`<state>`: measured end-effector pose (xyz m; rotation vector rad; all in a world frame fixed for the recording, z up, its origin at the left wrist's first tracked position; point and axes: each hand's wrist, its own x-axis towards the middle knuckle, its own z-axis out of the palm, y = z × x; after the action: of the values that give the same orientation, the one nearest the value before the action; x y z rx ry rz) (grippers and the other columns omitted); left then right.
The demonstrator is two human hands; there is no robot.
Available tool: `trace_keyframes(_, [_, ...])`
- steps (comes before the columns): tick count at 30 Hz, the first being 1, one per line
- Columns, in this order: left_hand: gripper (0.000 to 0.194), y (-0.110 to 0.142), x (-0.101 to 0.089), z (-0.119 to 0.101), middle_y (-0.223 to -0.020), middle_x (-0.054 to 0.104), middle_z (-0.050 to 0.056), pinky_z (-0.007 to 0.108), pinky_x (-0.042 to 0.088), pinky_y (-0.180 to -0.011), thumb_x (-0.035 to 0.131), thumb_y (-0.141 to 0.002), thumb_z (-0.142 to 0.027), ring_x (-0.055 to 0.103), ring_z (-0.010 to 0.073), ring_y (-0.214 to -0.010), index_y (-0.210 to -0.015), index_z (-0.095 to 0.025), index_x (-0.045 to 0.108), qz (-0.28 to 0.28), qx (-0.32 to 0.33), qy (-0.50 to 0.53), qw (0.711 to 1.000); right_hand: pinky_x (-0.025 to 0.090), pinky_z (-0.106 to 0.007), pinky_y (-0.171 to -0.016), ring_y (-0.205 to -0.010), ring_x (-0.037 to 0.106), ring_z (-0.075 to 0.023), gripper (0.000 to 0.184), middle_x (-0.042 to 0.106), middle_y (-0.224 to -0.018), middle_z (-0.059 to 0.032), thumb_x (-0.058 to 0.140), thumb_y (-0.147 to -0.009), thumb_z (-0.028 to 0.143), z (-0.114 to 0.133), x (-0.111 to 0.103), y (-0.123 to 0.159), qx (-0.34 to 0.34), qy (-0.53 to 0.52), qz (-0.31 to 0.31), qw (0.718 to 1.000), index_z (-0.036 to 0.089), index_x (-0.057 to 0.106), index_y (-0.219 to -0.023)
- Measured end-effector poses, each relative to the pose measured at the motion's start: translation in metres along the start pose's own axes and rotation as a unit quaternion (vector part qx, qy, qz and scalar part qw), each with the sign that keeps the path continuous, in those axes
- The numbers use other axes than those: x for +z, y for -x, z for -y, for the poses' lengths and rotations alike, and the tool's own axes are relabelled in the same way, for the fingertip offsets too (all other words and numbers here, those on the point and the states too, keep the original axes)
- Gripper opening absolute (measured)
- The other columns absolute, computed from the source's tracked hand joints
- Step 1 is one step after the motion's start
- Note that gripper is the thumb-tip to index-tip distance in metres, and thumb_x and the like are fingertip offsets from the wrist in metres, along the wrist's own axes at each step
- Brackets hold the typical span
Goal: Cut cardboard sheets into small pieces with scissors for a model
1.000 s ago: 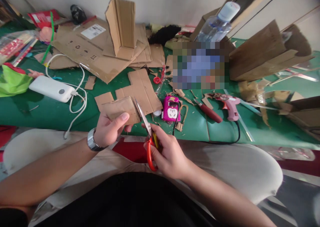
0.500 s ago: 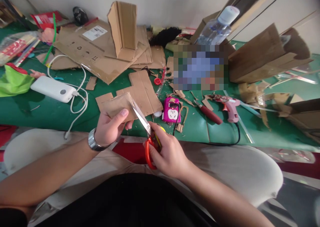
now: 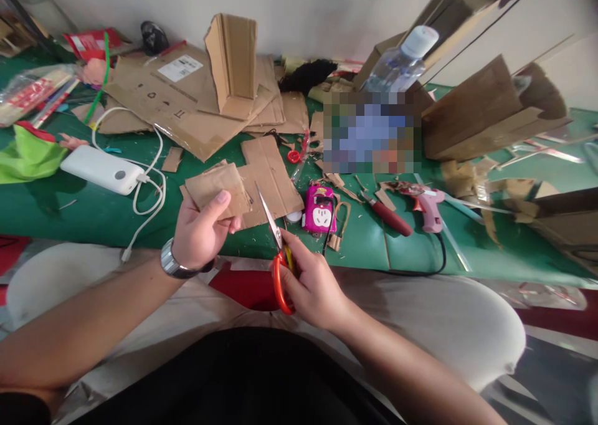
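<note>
My left hand, with a metal watch on the wrist, pinches a small brown cardboard piece by its lower edge, thumb on top. My right hand grips orange-handled scissors, blades closed and pointing up and away, a little to the right of the cardboard piece and apart from it. Both hands are above my lap at the near edge of the green table. A larger flat cardboard cut-out lies on the table just behind the held piece.
On the table lie a white power bank with a cable, a pink socket adapter, a red-handled tool, a pink glue gun, flattened cardboard sheets, a water bottle and cardboard stacks at right.
The scissors have come out of the cardboard and their blades have closed. My left hand has lifted the piece slightly up and left, away from the blades.
</note>
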<state>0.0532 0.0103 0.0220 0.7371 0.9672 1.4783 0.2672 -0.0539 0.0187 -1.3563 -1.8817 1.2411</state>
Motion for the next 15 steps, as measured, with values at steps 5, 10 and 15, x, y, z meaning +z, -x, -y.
trace_keyframes(5, [0.026, -0.013, -0.003, -0.005, -0.073, 0.068, 0.0, 0.028, 0.044, -0.045, 0.097, -0.077, -0.038, 0.059, 0.0139, -0.053, -0.086, -0.025, 0.077, -0.019, 0.044, 0.015, 0.999, 0.047, -0.027, -0.062, -0.061, 0.064, -0.0181, 0.061, 0.066, -0.073, 0.0037, 0.058, -0.104, 0.026, 0.004, -0.001, -0.013, 0.036, 0.035, -0.025, 0.998, 0.018, 0.044, -0.163])
trace_keyframes(10, [0.028, -0.021, -0.003, -0.007, -0.078, 0.07, 0.001, 0.027, 0.043, -0.045, 0.097, -0.076, -0.038, 0.06, 0.013, -0.054, -0.084, -0.023, 0.074, -0.04, 0.057, 0.028, 0.997, 0.054, -0.033, -0.071, -0.078, 0.077, -0.0277, 0.059, 0.081, -0.092, -0.0079, 0.065, -0.101, 0.021, 0.027, -0.008, -0.04, 0.07, 0.237, 0.032, 0.968, 0.017, 0.053, -0.159])
trace_keyframes(15, [0.029, -0.018, -0.003, -0.002, -0.066, 0.067, 0.0, 0.025, 0.043, -0.043, 0.094, -0.076, -0.041, 0.059, 0.0124, -0.049, -0.08, -0.02, 0.074, -0.031, 0.021, 0.024, 0.999, 0.06, -0.037, -0.08, -0.099, 0.081, -0.0321, 0.039, 0.082, -0.119, -0.019, 0.056, -0.11, 0.021, 0.039, 0.004, -0.069, 0.056, 0.383, 0.033, 0.921, 0.014, 0.066, -0.146])
